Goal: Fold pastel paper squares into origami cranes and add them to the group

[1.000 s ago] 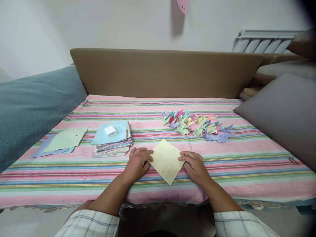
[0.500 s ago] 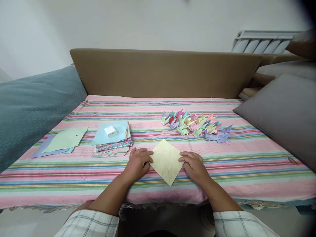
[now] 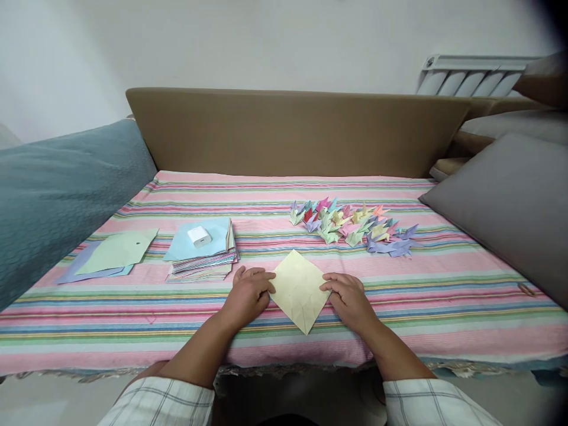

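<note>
A pale yellow origami paper [image 3: 299,290], creased near its lower corner, lies as a diamond on the striped cloth in front of me. My left hand [image 3: 252,289] grips its left corner between thumb and fingers. At the opposite corner, my right hand [image 3: 347,293] pinches the paper in the same way. Beyond it, to the right, stands a cluster of folded paper cranes [image 3: 350,225] in many colours. Left of my left hand sits a stack of coloured paper [image 3: 202,263] with a white charger plug [image 3: 199,236] on top.
Loose green and purple sheets [image 3: 118,251] lie at the far left beside a blue-green cushion [image 3: 75,189]. A grey cushion [image 3: 510,201] borders the right side. Near it rests a small brown ring [image 3: 526,289]. A brown backrest [image 3: 297,133] closes off the back.
</note>
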Demonstrator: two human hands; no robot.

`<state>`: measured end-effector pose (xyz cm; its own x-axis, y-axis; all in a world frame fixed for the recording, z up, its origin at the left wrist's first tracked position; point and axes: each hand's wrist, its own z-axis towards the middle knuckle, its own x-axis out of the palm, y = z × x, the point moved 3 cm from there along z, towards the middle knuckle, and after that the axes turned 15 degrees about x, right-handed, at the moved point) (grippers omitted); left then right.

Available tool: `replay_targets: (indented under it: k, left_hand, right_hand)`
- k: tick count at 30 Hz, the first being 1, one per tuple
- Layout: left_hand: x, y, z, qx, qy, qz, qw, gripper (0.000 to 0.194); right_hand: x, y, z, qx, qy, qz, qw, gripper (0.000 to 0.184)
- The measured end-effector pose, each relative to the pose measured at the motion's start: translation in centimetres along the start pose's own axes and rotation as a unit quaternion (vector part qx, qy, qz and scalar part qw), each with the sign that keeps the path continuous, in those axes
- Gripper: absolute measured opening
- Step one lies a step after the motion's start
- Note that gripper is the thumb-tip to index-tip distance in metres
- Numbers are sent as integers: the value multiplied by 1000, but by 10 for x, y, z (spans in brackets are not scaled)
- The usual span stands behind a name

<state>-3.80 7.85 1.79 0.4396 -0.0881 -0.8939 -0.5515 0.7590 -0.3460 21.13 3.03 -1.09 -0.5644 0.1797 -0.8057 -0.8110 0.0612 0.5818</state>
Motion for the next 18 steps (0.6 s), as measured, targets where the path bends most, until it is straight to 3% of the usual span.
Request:
replay_targets:
  k: [18]
  left_hand:
    - [0,-1,0,6,-4,-4,1000,26]
  right_hand:
    - [2,-2,1,-11,2,5,1000,33]
